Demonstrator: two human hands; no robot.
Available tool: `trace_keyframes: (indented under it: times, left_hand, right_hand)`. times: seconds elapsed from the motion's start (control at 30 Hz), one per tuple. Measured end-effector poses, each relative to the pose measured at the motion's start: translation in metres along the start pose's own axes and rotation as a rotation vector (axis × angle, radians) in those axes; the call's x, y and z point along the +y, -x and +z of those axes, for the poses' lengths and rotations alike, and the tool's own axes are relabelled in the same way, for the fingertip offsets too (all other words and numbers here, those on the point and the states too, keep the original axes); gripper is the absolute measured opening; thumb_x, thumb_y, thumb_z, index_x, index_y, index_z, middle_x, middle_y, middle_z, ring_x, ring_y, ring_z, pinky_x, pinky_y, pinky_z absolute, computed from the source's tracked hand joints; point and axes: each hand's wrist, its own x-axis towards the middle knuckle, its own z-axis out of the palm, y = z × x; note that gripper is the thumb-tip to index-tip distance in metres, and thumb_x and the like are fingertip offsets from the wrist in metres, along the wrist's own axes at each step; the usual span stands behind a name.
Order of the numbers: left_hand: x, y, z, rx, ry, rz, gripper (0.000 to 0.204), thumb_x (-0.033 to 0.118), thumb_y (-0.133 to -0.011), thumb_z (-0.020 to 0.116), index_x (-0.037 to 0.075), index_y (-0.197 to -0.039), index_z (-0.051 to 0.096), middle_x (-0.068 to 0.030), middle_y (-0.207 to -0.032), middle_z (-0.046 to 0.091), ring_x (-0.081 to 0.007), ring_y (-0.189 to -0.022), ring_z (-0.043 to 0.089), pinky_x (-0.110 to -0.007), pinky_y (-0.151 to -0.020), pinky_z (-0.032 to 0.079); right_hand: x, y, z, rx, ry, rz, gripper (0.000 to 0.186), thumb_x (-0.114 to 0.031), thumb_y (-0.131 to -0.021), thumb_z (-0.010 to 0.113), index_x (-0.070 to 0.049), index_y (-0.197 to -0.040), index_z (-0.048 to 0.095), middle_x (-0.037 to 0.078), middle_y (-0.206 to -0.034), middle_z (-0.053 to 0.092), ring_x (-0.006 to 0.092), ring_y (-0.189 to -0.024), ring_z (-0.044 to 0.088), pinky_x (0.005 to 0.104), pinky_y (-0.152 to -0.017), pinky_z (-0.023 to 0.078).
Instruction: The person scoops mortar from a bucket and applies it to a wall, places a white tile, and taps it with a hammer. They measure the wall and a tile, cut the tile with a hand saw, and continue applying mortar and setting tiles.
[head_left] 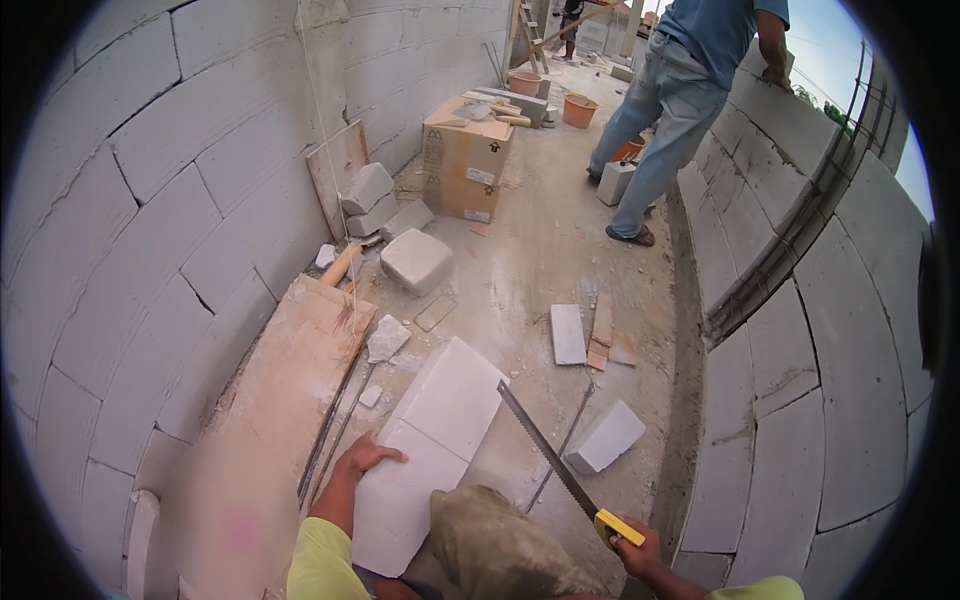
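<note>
A long white aerated concrete block [455,395] lies in front of me, with a straight line running across its top. My left hand [368,458] grips its left edge, the thumb stretched over the top face. In my right hand [640,552], fingers wrapped round the yellow handle, is a handsaw [548,455]. Its blade points up and away, and the tip is near the block's far right corner, beside the block rather than on the line. My trousered knee [500,545] is against the block's near right side.
Block walls [240,180] run along both sides. A wooden board [290,360] lies at left, block offcuts [415,260] beyond it. White pieces [608,437] lie at right. A cardboard box [465,160] and orange buckets [578,110] stand farther off. A co-worker [680,90] stands by the right wall.
</note>
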Motion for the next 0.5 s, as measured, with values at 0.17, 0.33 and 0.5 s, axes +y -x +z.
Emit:
trace_keyframes:
  times: [0.17, 0.33, 0.5]
  left_hand:
    - [0.031, 0.037, 0.050, 0.260, -0.333, -0.017, 0.116, 0.039, -0.058, 0.105, -0.002, -0.152, 0.051, -0.0229, -0.141, 0.070, -0.0411, -0.131, 0.068, -0.052, -0.110, 0.055]
    - [0.110, 0.073, 0.100, 0.427, -0.834, -0.073, 0.121, 0.046, -0.059, 0.102, 0.012, -0.162, 0.047, -0.0170, -0.155, 0.057, -0.0404, -0.147, 0.051, -0.062, -0.122, 0.038]
    - [0.114, 0.064, 0.087, 0.471, -1.066, 0.075, 0.123, 0.045, -0.060, 0.101, 0.014, -0.165, 0.044, -0.0150, -0.156, 0.055, -0.0384, -0.146, 0.049, -0.060, -0.122, 0.035]
  right_hand:
    - [-0.013, -0.017, 0.023, -0.011, -0.080, -0.130, 0.049, -0.008, -0.096, 0.078, 0.002, -0.143, 0.070, 0.014, -0.127, 0.079, 0.0194, -0.114, 0.075, 0.0352, -0.103, 0.057]
    - [-0.037, -0.041, 0.030, 0.001, -0.118, -0.296, 0.049, -0.009, -0.099, 0.078, 0.002, -0.146, 0.068, 0.016, -0.128, 0.080, 0.0193, -0.115, 0.075, 0.0353, -0.104, 0.057]
    - [-0.077, -0.070, 0.045, -0.045, -0.108, -0.303, 0.048, -0.013, -0.101, 0.079, 0.001, -0.146, 0.069, 0.019, -0.130, 0.080, 0.0225, -0.118, 0.078, 0.0352, -0.102, 0.058]
